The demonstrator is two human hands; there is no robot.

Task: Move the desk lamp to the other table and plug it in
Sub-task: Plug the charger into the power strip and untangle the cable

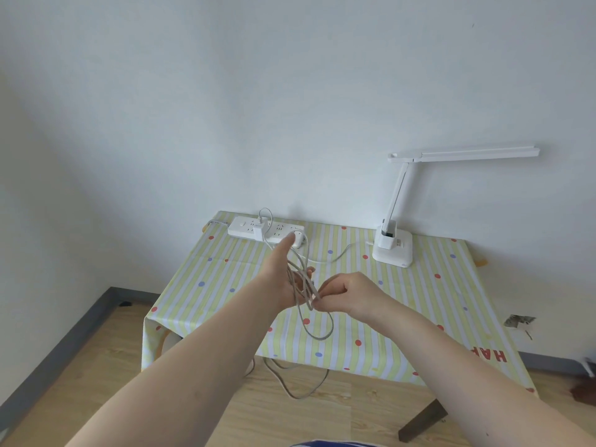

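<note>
White desk lamp [395,243], white power strip [258,230]; tablecloth [403,304] yellow-white striped, red-blue dots.

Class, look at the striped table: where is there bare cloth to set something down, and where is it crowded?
Bare cloth lies along the table's left side in front of the power strip, and at the right front, below the lamp base. The middle is crowded: both hands, left and right, work the looped cable there.

Smooth white plastic lamp [395,243], glossy striped tablecloth [354,317], matt grey cord [317,333], wood-grain floor [113,366]
</note>
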